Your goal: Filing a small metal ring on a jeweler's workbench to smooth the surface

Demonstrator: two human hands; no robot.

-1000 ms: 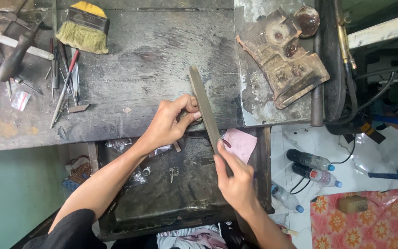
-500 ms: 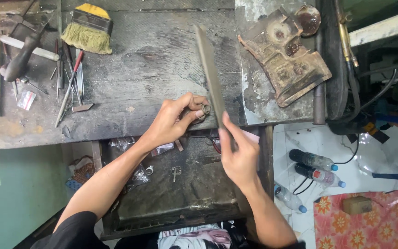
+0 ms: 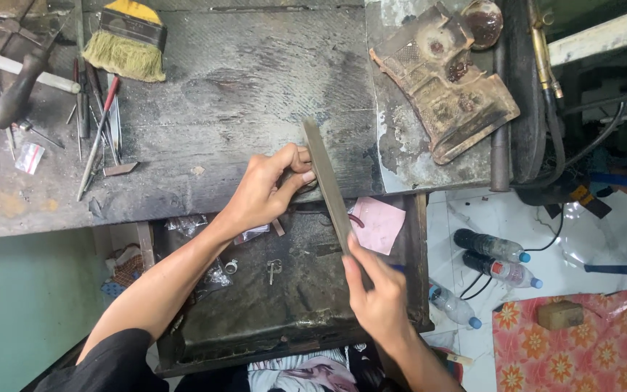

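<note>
The right hand gripped the near end of a long flat file slanting over the front edge of the dark workbench, while the left hand closed its fingertips on something small, too hidden to identify, against the file's left side, above the open drawer.

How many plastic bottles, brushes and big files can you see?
Plastic bottles: 3
Brushes: 1
Big files: 1
Total: 5
</note>
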